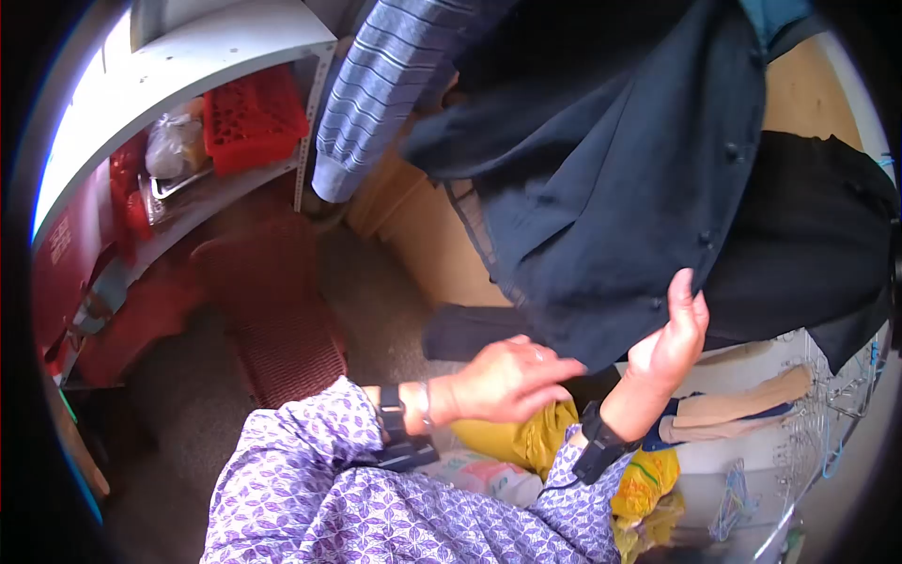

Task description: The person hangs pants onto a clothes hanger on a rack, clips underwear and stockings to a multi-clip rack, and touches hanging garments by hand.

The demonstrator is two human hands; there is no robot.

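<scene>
A dark button-front shirt hangs in front of me, its row of buttons running down the right side. My left hand is below its lower edge, palm down, with the fingers stretched out toward the right and nothing gripped. At the bottom right corner of the shirt, my right hand is turned palm inward. Its fingers point up along the buttoned edge and overlap the cloth in this view. Behind the shirt on the right lies another black garment.
A striped blue sleeve hangs at the upper left of the shirt. White shelving on the left holds a red basket and bagged items. Below are a dark red textured cloth, a yellow bag and beige folded cloth.
</scene>
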